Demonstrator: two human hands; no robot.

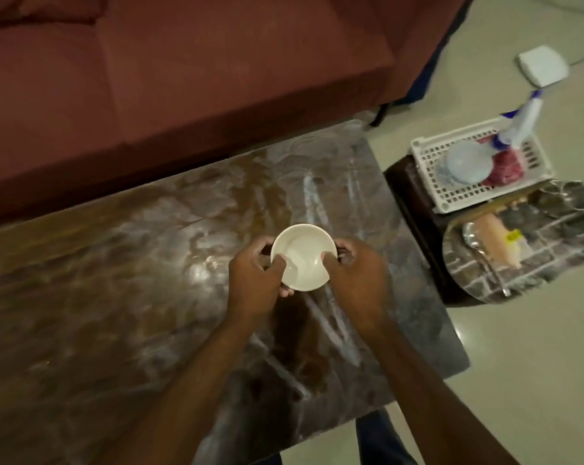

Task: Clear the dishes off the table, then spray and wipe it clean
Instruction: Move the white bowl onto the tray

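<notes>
A small white bowl (303,255) is held over the dark marbled table (116,297), near its middle. My left hand (258,280) grips the bowl's left rim with the thumb inside. My right hand (354,273) grips the right rim the same way. The bowl looks empty. A white and blue spray bottle (523,119) stands tilted in a white plastic basket (451,196) off to the right.
A maroon sofa (183,78) runs along the table's far edge. The basket, on a dark stool, also holds a pale round lid (465,162) and a red cloth (508,167). A round marbled tray (558,236) with a spoon (481,253) lies in front of it. Pale tiled floor (518,364) at right.
</notes>
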